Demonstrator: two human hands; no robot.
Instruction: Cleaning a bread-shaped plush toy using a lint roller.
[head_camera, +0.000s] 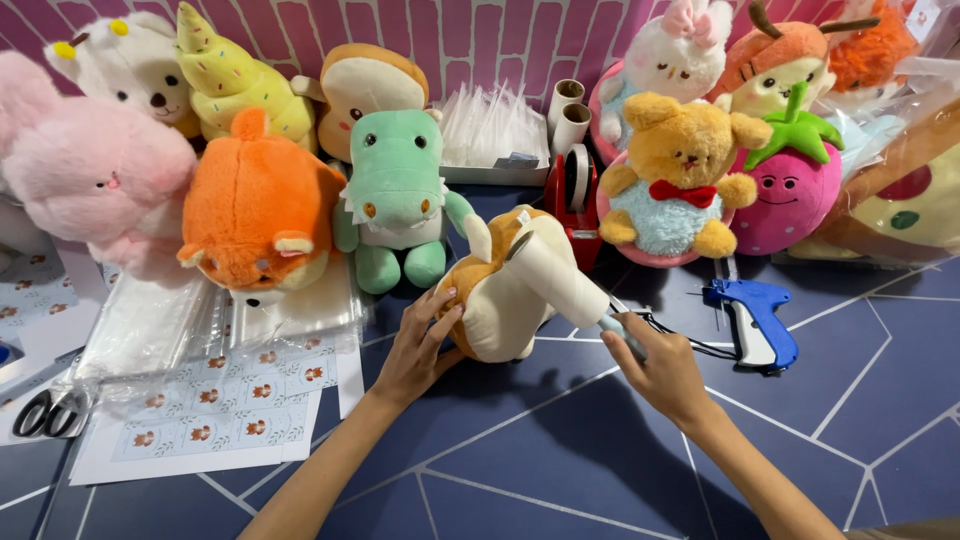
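Item in hand: I am watching a tan-and-cream plush toy (505, 285) lying on its side at the middle of the dark blue counter (560, 460). The left hand (418, 350) is cupping its brown end from 8 o'clock, fingers spread and pressing. The right hand (665, 372) is pinching a small pale tag or tool tip at the cream end, at 4 o'clock; I cannot tell exactly what it is grasping, though a black cord (680, 340) is trailing from it.

Nearby: blue tagging gun (755, 320) at 3 o'clock; red tape dispenser (572, 195) at 12; green crocodile plush (398, 195) at 11; sticker sheets (215, 410) and scissors (45, 410) at 9.

Step, as I am judging it: fitting something to the toy. The next move is calling for a steady brace from the left hand.
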